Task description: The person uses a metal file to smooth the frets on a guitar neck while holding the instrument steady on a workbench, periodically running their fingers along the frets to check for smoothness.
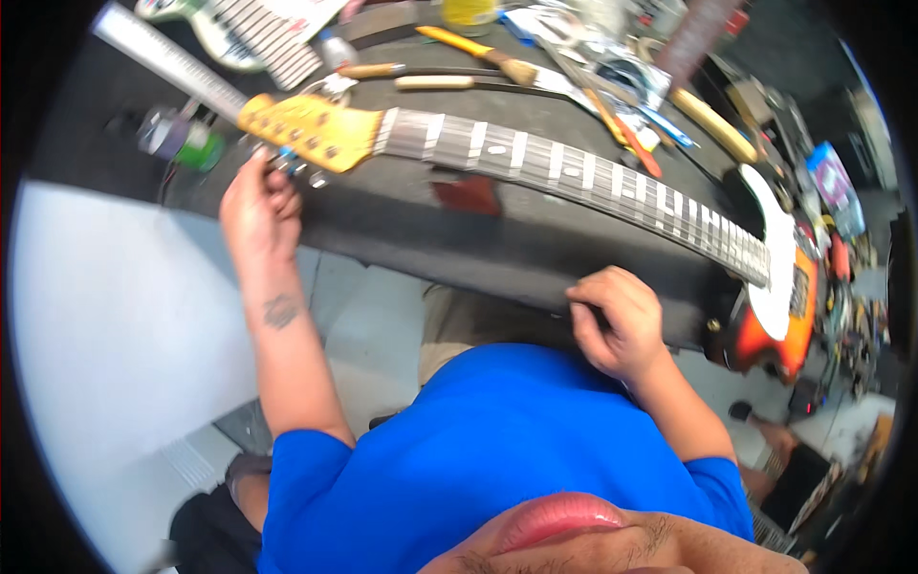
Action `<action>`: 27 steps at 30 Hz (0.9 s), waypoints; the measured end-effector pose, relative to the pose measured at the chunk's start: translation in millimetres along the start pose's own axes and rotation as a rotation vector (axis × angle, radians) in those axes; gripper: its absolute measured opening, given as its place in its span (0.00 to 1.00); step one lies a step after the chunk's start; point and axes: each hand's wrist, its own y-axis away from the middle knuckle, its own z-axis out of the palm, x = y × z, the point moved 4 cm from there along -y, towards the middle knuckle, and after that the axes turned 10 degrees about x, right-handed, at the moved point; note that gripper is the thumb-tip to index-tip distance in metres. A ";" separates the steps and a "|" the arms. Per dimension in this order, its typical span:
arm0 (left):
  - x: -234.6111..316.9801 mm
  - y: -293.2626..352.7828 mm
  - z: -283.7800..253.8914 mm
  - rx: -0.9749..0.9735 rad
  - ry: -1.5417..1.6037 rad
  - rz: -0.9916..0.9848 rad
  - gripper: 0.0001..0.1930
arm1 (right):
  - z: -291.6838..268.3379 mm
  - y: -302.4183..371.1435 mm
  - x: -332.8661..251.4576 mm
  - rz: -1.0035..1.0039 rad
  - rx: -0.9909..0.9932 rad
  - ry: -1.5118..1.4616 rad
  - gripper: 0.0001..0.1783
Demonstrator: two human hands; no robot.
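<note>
An electric guitar lies face up across the bench, its yellow headstock (306,129) at the left. Its long fretted neck (564,172) slants to the right, down to a sunburst body (776,346) with a white pickguard (779,258). My left hand (258,210) reaches up to the headstock's near edge. Its fingers are closed round a tuning peg there, and other metal tuning pegs (317,179) stick out beside it. My right hand (620,320) is at the bench's front edge, below the neck and apart from it. Its fingers are loosely curled, with nothing visible in them.
A long metal ruler (172,62) runs behind the headstock. Brushes (478,53), files (435,83) and other tools clutter the bench's far side. A small green bottle (196,148) is left of my left hand. A dark reddish piece (467,196) lies under the neck.
</note>
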 end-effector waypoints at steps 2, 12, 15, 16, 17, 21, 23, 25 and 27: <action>-2.0 -8.2 -13.5 -0.086 0.181 -0.173 0.09 | 1.0 -2.4 1.1 -0.009 -0.013 -0.022 0.12; -3.7 18.7 -4.2 0.183 -0.876 1.026 0.12 | -90.3 -65.0 -48.5 -0.135 -0.267 -0.084 0.11; -0.8 23.3 0.6 0.254 -1.003 1.150 0.11 | -131.8 -107.7 -20.7 -0.161 -0.193 0.191 0.09; -1.0 22.9 1.8 0.238 -0.991 1.213 0.11 | -140.3 -123.6 -4.9 -0.038 -0.174 0.238 0.08; -3.0 21.7 3.2 0.218 -0.978 1.275 0.10 | -147.3 -137.3 13.3 0.089 -0.154 0.285 0.08; -12.1 13.5 1.1 0.215 -0.840 1.218 0.10 | -135.8 -168.5 82.3 0.221 -0.302 0.493 0.11; -14.8 9.6 -1.4 0.197 -0.788 1.228 0.11 | -124.3 -174.4 115.1 0.057 -0.432 0.748 0.09; -16.2 8.4 -4.7 0.169 -0.699 1.182 0.11 | -113.3 -183.6 138.7 0.052 -0.523 0.827 0.08; -18.9 8.5 -8.6 0.172 -0.647 1.136 0.11 | -103.8 -198.9 142.2 0.136 -0.522 0.831 0.08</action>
